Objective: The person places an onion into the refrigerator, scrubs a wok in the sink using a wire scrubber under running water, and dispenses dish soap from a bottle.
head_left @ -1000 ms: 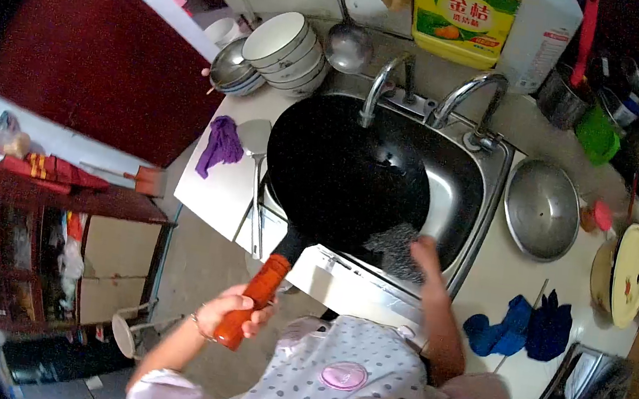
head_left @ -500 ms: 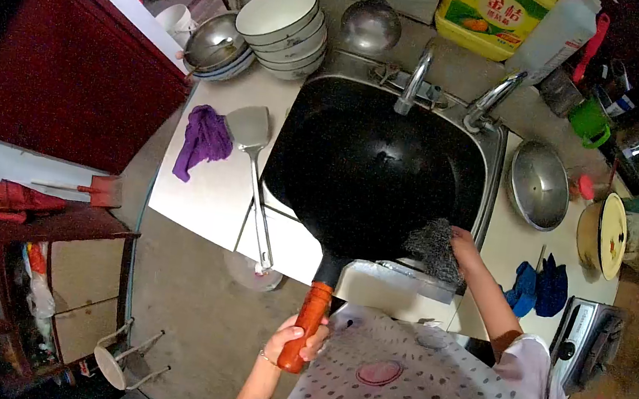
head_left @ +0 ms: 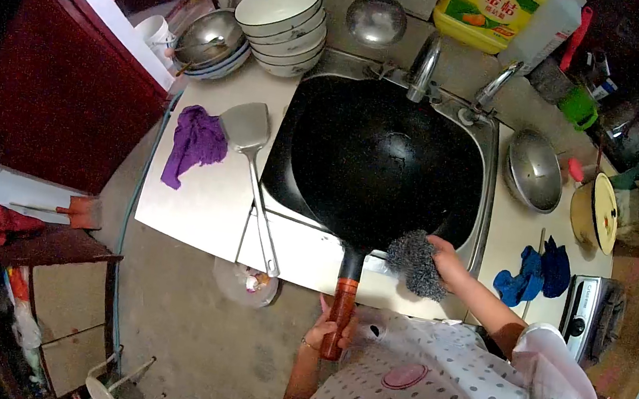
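A black wok (head_left: 389,160) lies in the metal sink (head_left: 484,213), its dark inside facing up. Its red-brown wooden handle (head_left: 341,307) points toward my body, and my left hand (head_left: 330,334) is wrapped round it. In my right hand (head_left: 446,265) is a grey mesh scrubber (head_left: 417,264), held at the wok's near right rim. Two chrome faucets stand behind the wok; the left one (head_left: 425,68) reaches over its far edge.
Left of the sink are a metal spatula (head_left: 247,127), a purple cloth (head_left: 196,144) and stacked bowls (head_left: 280,9). On the right are a steel bowl (head_left: 534,171), blue cloths (head_left: 521,276), a yellow enamel container (head_left: 596,213) and a stove (head_left: 580,319). A ladle (head_left: 376,20) hangs behind.
The wok handle has swung rightward with my left hand and now points almost straight at me. My right hand and the scrubber have shifted along the near right rim. The camera view has also moved.
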`<state>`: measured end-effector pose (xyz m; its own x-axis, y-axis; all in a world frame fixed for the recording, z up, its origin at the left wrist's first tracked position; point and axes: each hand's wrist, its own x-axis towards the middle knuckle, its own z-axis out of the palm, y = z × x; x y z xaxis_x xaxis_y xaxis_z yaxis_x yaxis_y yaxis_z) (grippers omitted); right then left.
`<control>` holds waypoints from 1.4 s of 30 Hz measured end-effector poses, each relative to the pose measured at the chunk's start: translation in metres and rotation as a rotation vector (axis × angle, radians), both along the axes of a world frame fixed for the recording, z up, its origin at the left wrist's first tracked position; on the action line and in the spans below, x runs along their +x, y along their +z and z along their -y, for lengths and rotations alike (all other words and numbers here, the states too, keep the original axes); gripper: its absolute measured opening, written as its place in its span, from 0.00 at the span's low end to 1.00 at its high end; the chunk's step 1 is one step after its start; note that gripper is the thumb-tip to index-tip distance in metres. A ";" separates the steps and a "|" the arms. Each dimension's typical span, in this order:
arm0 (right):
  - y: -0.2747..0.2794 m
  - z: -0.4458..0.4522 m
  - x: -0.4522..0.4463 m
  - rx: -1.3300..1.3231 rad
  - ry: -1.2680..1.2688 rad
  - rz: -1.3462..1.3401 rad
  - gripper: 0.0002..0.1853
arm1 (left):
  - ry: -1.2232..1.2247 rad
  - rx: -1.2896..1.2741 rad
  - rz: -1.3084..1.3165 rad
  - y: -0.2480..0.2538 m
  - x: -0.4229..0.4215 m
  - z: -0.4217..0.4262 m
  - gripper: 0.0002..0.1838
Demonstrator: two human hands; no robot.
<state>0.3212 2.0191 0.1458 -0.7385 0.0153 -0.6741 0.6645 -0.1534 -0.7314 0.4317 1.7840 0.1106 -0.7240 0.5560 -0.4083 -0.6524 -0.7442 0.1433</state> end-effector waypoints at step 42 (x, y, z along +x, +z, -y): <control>0.201 -0.177 -0.219 1.155 -0.376 -1.279 0.25 | -0.245 -1.914 -0.919 0.059 -0.031 -0.013 0.32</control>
<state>0.1026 2.1962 0.3465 -0.5916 0.3002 0.7483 -0.3062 0.7749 -0.5530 0.4009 1.7972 0.1692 -0.9915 0.0802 -0.1028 -0.0110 0.7341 0.6789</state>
